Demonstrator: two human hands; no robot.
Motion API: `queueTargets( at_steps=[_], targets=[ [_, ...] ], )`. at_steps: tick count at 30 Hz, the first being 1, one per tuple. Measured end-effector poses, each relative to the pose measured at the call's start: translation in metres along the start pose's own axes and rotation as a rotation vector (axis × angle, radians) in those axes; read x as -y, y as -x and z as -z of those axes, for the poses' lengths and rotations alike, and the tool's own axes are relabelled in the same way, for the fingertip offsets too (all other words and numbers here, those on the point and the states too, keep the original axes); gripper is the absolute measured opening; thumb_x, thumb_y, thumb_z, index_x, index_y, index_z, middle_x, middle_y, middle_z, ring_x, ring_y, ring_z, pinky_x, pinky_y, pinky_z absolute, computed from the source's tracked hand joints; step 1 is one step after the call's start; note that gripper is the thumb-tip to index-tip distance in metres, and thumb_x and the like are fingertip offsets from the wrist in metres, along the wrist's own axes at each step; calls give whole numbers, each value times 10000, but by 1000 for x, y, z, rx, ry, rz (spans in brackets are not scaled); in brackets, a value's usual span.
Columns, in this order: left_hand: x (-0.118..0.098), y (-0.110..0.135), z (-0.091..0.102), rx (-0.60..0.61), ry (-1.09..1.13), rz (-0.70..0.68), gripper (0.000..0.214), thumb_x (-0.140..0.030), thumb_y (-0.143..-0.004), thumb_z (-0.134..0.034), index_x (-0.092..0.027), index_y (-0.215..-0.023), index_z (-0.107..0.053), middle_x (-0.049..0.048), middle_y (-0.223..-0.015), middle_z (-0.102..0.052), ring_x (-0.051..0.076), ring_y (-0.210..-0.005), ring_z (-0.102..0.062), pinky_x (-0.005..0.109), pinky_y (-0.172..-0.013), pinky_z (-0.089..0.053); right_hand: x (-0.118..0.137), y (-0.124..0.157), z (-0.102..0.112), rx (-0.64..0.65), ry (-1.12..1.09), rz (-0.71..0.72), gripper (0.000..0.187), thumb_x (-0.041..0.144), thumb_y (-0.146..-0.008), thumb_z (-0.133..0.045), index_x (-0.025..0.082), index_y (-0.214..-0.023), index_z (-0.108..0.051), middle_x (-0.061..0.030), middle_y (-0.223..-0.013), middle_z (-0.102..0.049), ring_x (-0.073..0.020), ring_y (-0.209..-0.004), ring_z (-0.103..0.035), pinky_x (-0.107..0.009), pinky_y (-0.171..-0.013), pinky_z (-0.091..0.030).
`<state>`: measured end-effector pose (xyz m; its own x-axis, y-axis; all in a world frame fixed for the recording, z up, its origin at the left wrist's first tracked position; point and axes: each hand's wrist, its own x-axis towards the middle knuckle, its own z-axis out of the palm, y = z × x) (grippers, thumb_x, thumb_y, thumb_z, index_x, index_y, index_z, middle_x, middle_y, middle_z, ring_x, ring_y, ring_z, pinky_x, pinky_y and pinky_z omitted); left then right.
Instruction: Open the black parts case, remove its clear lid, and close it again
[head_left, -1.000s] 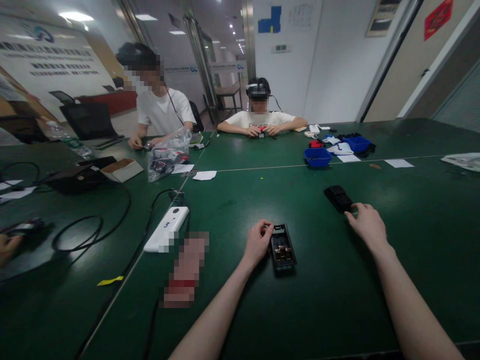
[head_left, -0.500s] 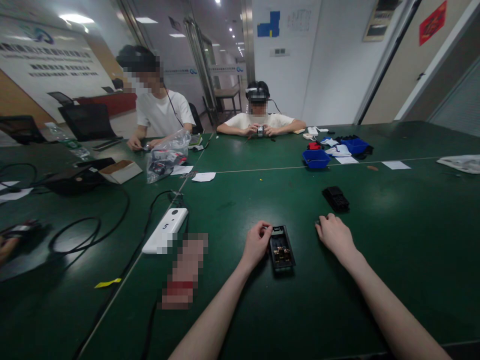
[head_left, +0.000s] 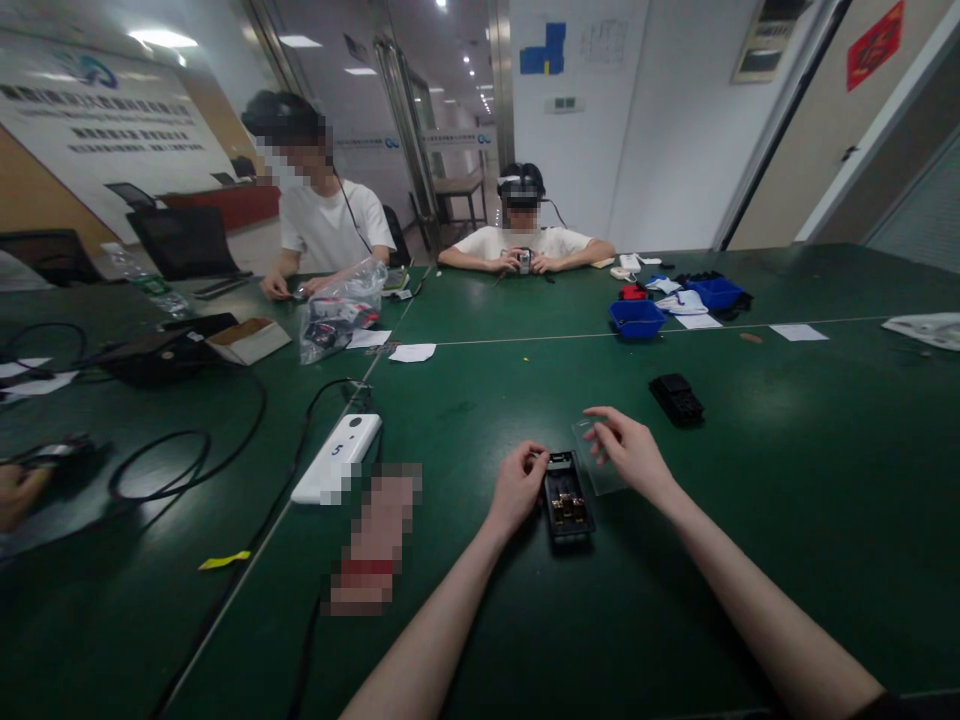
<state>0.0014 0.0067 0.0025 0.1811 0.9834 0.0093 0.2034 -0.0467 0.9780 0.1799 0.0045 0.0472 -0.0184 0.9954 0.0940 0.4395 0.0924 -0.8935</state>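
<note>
A black open casing (head_left: 568,497) with metal contacts inside lies on the green table (head_left: 675,560) in front of me. My left hand (head_left: 516,490) grips the casing's upper left edge with curled fingers. My right hand (head_left: 631,452) hovers just to the casing's right and pinches a thin clear plastic cover (head_left: 598,457), tilted over the table. A second black part (head_left: 676,398) lies further off to the right, apart from both hands.
A white power strip (head_left: 337,457) with black cables (head_left: 187,450) lies to the left. Blue trays (head_left: 636,316) and papers sit at the far right. Two people sit across the table; a plastic bag (head_left: 337,310) and a cardboard box (head_left: 247,340) lie near them.
My right hand drew back from the far black part, moved left to beside the casing, and now holds a clear cover. My left hand stayed on the casing.
</note>
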Motion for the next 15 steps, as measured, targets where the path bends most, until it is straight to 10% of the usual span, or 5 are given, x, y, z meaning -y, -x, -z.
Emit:
queueTargets(
  at_steps=[6,15],
  targets=[
    [0,0,0,7,-3,3,213,-364,-797,-503,-156,-766,-534,-62,-486,-480,68,-348,-421,180,-380,-327,-2,12,-20,118,-657,-148,399,283,-681,-662,191,-1041,-519,-25,-842,-647,-135,-731,-627,-277,-665,-512],
    [-2,1,-1,13,12,10,220,-372,-798,-496,-155,-779,-524,-58,-501,-495,73,-347,-434,181,-364,-323,-4,19,-34,204,-694,-152,388,202,-638,-695,200,-984,-519,8,-784,-628,-119,-708,-619,-261,-657,-512]
  ],
)
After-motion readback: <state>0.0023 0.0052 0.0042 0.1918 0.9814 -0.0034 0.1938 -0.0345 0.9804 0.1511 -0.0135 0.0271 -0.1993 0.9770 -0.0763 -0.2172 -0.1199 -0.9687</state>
